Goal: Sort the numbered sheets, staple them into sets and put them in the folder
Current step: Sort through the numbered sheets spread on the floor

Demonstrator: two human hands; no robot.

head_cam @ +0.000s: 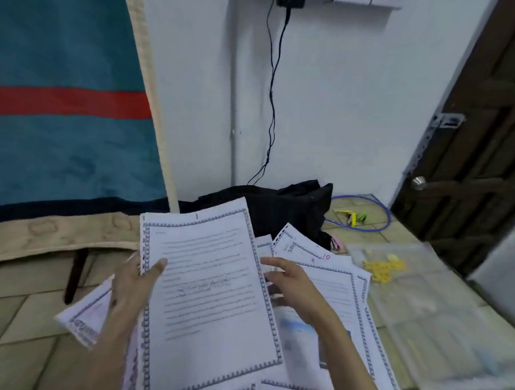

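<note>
My left hand (pixel 135 281) grips the left edge of a white bordered sheet (pixel 209 296) with a red "1" at its top, thumb on the face. Another sheet (pixel 82 320) sticks out to the left behind that hand. My right hand (pixel 290 283) reaches under the right edge of sheet 1, fingers curled among the sheets below. A fanned pile of numbered sheets (pixel 335 276), with "9" and "10" showing, lies on the floor to the right. A clear plastic folder (pixel 423 308) lies flat further right. A yellow-green stapler (pixel 352 217) sits on the floor behind.
A black bag (pixel 279 205) lies against the white wall behind the sheets, a blue cable loop (pixel 380 210) beside it. A blue and red blanket (pixel 60 125) hangs over furniture at left. A dark wooden door (pixel 476 146) stands at right. The floor is tiled.
</note>
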